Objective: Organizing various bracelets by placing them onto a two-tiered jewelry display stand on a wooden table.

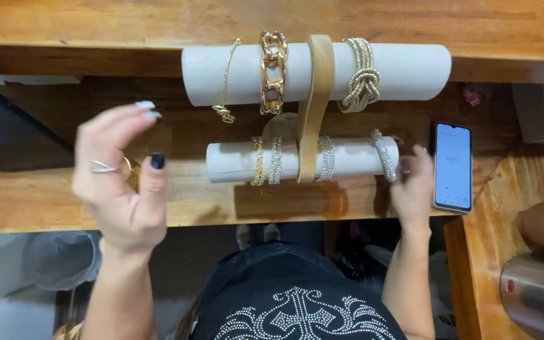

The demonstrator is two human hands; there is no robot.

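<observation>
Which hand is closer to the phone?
Right. The right hand sits just beside the phone, at the lower roll's end; the left hand is far across the stand.

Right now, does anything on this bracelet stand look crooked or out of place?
Mostly tidy. On the lower roll, the rightmost sparkly bracelet sits slanted near the end, by the right hand, while the others hang straight. The left hand holds a gold piece off the stand.

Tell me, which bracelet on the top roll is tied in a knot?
The rightmost bracelet on the upper roll: a thick sparkly rope band looped into a knot. The chunky gold chain and thin chain to its left hang plain.
</observation>
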